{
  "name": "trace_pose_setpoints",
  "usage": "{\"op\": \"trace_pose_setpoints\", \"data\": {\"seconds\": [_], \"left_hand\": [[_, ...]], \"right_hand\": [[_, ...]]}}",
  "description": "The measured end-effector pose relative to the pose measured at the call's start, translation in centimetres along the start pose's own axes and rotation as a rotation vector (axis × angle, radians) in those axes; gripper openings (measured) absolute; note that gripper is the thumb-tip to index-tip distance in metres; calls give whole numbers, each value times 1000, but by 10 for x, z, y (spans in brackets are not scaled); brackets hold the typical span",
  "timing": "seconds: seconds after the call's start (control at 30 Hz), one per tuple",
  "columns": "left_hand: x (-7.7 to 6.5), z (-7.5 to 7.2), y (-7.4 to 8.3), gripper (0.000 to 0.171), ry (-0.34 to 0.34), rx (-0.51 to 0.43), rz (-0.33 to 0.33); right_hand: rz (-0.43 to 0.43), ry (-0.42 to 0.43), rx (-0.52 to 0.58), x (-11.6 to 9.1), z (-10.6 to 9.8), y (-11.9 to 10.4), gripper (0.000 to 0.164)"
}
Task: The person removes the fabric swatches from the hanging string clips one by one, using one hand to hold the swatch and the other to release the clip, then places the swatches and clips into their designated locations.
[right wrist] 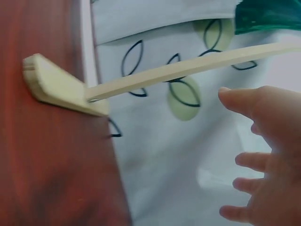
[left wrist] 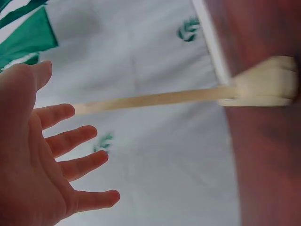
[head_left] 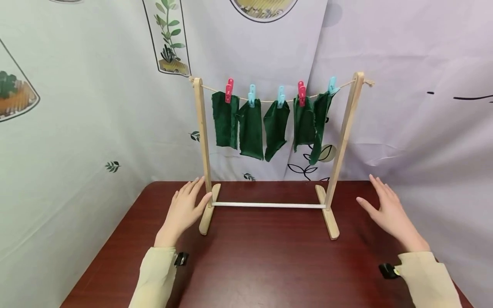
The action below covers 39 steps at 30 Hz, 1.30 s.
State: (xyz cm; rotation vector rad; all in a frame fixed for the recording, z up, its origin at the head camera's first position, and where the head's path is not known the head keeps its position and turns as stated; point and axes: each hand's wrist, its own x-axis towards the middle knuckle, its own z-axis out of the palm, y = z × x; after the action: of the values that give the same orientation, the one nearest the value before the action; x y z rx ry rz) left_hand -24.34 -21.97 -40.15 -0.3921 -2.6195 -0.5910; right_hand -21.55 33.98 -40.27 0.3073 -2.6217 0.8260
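A small wooden drying rack stands upright, with a string tied between its two posts. Several dark green cloth pieces hang from the string, held by red clothespins and light blue clothespins. My left hand is beside the left post, fingers extended and thumb spread; in the head view I cannot tell whether it touches the wood. To the right of the right post, my right hand is held apart from it, fingers spread and holding nothing. Both palms face the rack in the wrist views.
The rack's feet rest on a dark red-brown table, joined by a white rod. Behind it hangs a pale curtain printed with plants. A small black device is strapped at each wrist.
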Motion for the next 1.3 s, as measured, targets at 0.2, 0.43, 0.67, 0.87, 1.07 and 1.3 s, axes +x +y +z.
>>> {"op": "trace_pose_setpoints", "data": {"seconds": [0.2, 0.43, 0.67, 0.87, 1.07, 1.3], "left_hand": [[26, -25, 18, 63, 18, -8, 66], [47, -60, 37, 61, 135, -42, 189], [65, -84, 70, 61, 202, -121, 292], [84, -98, 108, 59, 225, -222, 385], [102, -108, 144, 55, 251, -290, 477], [128, -118, 186, 53, 235, -383, 525]], "right_hand": [[-64, 53, 25, 13, -25, -15, 79], [-63, 116, 29, 26, -57, -45, 77], [-25, 191, 30, 42, -76, -82, 68], [-30, 228, 119, 66, -81, -112, 55], [-76, 193, 139, 86, -79, -139, 51], [-74, 146, 188, 105, -78, -158, 56]]}}
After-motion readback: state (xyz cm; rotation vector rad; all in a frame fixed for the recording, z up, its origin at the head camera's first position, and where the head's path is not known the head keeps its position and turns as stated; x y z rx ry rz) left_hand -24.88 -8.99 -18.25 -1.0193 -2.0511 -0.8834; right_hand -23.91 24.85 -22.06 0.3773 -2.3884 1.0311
